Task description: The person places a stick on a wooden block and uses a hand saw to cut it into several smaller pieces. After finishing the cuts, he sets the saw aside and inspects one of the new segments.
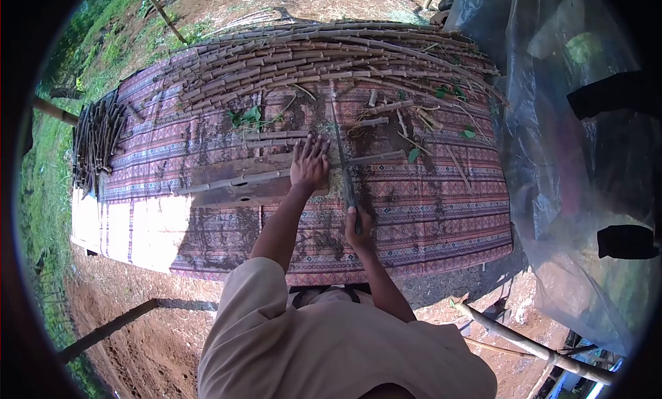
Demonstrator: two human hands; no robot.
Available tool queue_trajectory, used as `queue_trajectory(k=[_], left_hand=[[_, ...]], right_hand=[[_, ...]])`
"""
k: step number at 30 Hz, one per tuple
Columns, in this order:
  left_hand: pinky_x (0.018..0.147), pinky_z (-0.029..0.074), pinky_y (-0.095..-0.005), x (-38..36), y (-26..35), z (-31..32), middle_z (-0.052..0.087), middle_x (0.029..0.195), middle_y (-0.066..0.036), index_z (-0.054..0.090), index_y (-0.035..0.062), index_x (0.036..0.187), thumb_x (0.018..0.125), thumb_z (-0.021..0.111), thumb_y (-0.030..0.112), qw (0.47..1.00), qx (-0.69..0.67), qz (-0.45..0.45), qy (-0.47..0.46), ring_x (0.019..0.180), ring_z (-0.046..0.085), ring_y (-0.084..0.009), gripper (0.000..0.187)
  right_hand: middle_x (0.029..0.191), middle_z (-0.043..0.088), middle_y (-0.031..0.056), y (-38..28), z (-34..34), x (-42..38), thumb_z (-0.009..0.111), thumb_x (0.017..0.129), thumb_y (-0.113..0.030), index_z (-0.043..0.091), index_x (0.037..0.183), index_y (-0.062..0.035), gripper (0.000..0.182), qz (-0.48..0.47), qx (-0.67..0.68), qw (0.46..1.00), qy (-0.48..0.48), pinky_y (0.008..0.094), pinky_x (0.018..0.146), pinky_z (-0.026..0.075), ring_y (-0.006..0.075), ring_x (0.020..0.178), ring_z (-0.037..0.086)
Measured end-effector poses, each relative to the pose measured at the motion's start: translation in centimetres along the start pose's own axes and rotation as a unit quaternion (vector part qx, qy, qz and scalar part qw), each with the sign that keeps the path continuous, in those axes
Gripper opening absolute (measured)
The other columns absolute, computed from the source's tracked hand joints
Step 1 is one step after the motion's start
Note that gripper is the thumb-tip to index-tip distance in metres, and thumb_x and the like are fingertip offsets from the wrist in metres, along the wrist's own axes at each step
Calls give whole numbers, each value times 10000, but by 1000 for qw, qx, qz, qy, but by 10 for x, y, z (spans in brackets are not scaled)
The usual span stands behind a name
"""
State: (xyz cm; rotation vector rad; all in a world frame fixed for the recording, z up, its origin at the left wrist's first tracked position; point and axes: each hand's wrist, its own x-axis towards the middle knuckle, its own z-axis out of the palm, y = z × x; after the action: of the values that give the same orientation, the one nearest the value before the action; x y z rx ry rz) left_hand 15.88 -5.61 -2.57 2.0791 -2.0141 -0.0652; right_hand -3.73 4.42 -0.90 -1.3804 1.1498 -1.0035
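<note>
My left hand (310, 163) lies on a long woody stem (262, 177), fingers stretched forward and apart, pressing it down on a wooden board (272, 190). The stem runs crosswise and continues to the right under the saw. In my closed right hand (359, 228) is the handle of a hand saw (342, 147). Its narrow blade points away from me and crosses the stem just right of the board's end. Two short stem pieces (276, 138) lie beyond the board, close to my left fingertips. Pale sawdust is scattered around the blade.
A patterned cloth (441, 226) covers the table. Long stems (310, 57) are piled along its far side, and a bundle of cut pieces (98, 140) stands at the left end. Offcuts and leaves (252, 116) lie scattered. Clear plastic sheeting (552, 157) hangs at the right.
</note>
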Motion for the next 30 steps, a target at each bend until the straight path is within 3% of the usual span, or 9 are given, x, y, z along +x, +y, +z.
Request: queue_trajectory(k=[3,6,7,12,16,19,27,30], left_hand=[[1210,130,-483,-2,-5,6,345,1568,-24,450,207,1456,973,354,278,999,-6,32,13,1481,231,-232,497],[1210,150,-471,-1,-2,-1,395,1537,-41,429,192,1468,967,346,263,999,16,30,-10,1467,269,-244,512],[1210,133,-479,0,-3,2,338,1571,-29,464,185,1441,972,343,287,1000,0,21,-15,1483,226,-224,495],[1210,137,-467,-3,-2,1,333,1573,-47,375,133,1492,925,382,294,1000,-12,19,-6,1482,232,-214,590],[1209,160,-436,-2,-5,3,366,1551,-82,359,57,1486,883,418,272,1000,2,26,5,1465,275,-206,642],[1209,140,-455,0,-5,3,342,1565,-83,324,67,1508,891,402,296,1000,-19,6,-23,1476,252,-200,663],[1199,173,-468,-2,-7,10,365,1549,-109,395,46,1467,899,402,282,1000,-2,14,6,1470,269,-224,615],[1200,172,-473,1,-5,8,383,1537,-123,413,26,1452,899,407,276,1000,-9,5,22,1466,278,-231,607]], right_hand=[[593,445,-35,-10,-3,-16,449,1029,-312,486,761,-63,368,2,10,1000,21,273,500,326,60,536,416],[601,445,-37,18,4,6,451,1026,-308,487,772,-60,356,-62,-93,992,62,265,501,332,56,540,419],[602,446,-37,15,4,9,451,1025,-305,487,771,-59,355,-42,-56,996,54,264,502,334,56,542,423],[610,460,-33,-5,-1,-16,455,1026,-297,492,770,-60,351,14,51,998,20,264,508,342,62,545,439],[598,455,-43,-6,6,-8,458,1028,-310,496,775,-59,358,-8,-34,999,33,258,501,336,59,533,433],[588,453,-46,-17,10,3,463,1026,-323,500,777,-58,365,-13,-37,998,42,260,490,331,56,524,429],[580,490,15,4,-1,-9,469,1023,-257,547,830,-33,305,4,-12,1000,15,302,491,359,101,513,469],[579,446,-39,6,7,14,461,1025,-344,505,782,-54,381,-42,-53,997,24,268,485,313,57,526,429]])
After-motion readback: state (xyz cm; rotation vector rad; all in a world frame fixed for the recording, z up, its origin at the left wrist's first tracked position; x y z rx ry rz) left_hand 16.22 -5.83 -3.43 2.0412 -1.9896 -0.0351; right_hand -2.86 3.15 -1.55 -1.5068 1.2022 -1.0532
